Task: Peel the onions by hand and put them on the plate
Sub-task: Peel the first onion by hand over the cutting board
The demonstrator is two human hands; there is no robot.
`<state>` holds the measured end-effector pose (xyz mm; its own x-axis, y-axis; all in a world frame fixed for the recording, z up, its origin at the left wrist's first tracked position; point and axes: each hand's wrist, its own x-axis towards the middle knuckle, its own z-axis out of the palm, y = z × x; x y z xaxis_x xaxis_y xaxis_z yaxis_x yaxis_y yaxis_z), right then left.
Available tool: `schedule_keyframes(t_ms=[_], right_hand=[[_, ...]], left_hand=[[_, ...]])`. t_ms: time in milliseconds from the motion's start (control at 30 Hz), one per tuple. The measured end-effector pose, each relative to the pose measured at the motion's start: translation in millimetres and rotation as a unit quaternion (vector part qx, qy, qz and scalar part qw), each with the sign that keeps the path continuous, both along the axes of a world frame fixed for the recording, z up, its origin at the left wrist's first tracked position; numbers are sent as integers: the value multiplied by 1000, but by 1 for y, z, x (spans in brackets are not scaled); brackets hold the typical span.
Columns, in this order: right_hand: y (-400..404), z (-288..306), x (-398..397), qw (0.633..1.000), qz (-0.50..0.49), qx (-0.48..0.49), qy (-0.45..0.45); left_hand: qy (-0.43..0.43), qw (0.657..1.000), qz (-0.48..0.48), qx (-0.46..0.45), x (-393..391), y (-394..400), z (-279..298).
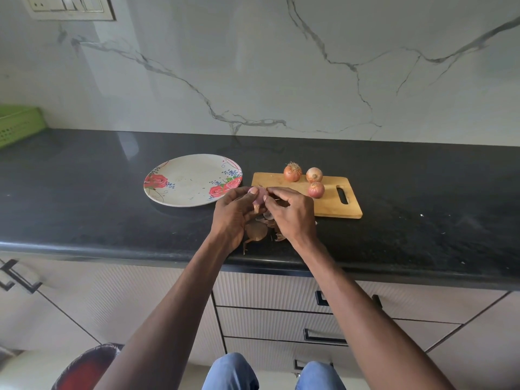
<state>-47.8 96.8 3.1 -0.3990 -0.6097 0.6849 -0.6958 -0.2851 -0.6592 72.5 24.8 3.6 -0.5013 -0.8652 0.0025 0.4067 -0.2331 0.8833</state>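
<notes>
My left hand [235,212] grips a partly peeled pink onion [259,196] above the black counter, between the plate and the cutting board. My right hand [292,212] pinches at the onion's skin from the right. Loose brown skins [256,230] lie on the counter under my hands. The floral plate [185,180] sits to the left with nothing on it. Three unpeeled onions [292,172], [314,174], [316,190] rest on the wooden cutting board [332,205].
The black counter [98,198] runs left to right, its front edge just below my hands. A green basket [17,125] stands at the far left against the marble wall. Drawers [281,319] are under the counter.
</notes>
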Motion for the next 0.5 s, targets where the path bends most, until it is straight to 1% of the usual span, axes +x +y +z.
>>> schedule_keyframes(t_ms=[167,233,400,500], right_hand=[[-2,-4,-2,1000,-3,2,3],[-3,-6,-2,999,-19,2,33],[-3,-8,2,985,-102,0,139],[-3,-8,3,979,-115,-2,166]], left_hand=[[-7,1000,0,1,0,1,0],[-10,1000,0,2,0,3,1],[-20,1000,-6,9,0,5,2],[-17,1000,-18,11,0,6,4]])
